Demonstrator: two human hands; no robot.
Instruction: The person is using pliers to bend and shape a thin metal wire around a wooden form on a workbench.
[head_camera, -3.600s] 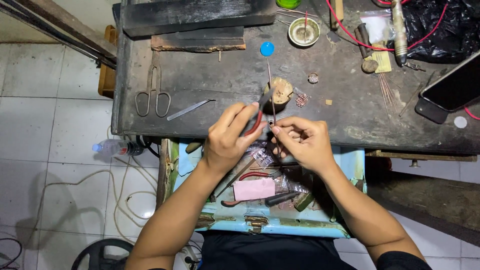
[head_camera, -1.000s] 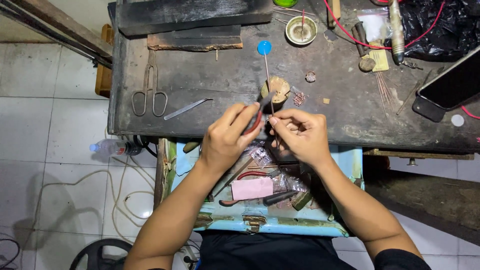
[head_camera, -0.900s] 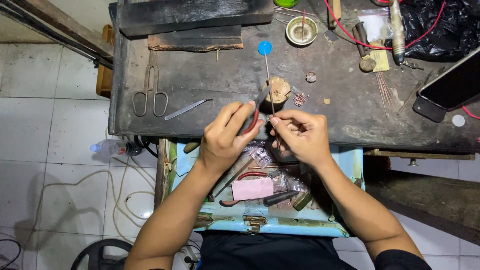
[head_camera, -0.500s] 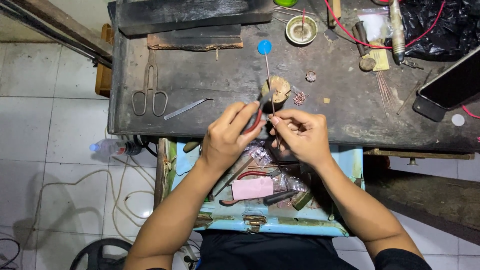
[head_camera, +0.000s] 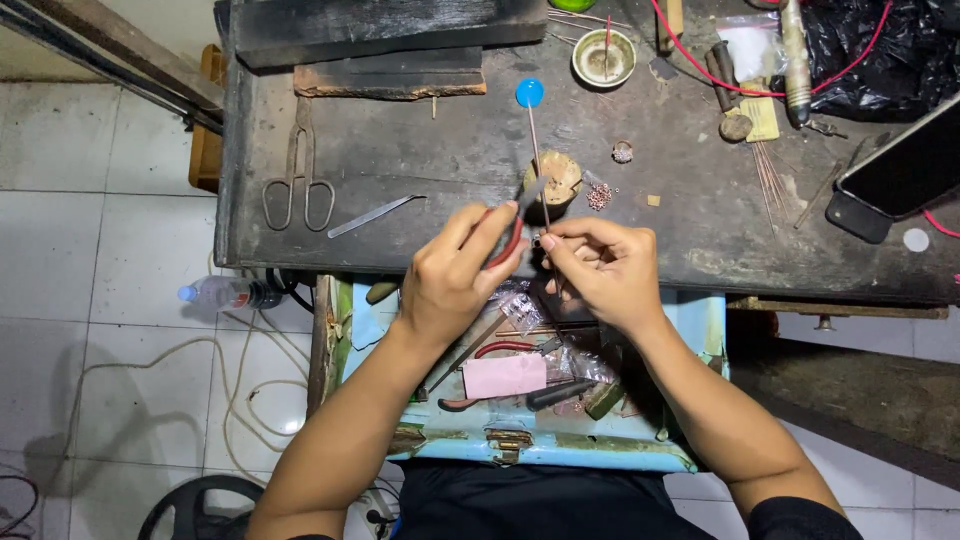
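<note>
Red-handled pliers are gripped in the left hand, jaws aimed at two o'clock; a tiny piece, touching them, is pinched by the right hand.

Both bare forearms are stretched up from the bottom of the frame and brought together near its centre. The left hand is curled shut, thumb and forefinger raised. The right hand is pinched, fingertips turned leftward.

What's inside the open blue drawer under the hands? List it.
In the blue drawer: red-handled pliers, a pink pad, small plastic bags. Both hands hide the drawer's back part.
</note>
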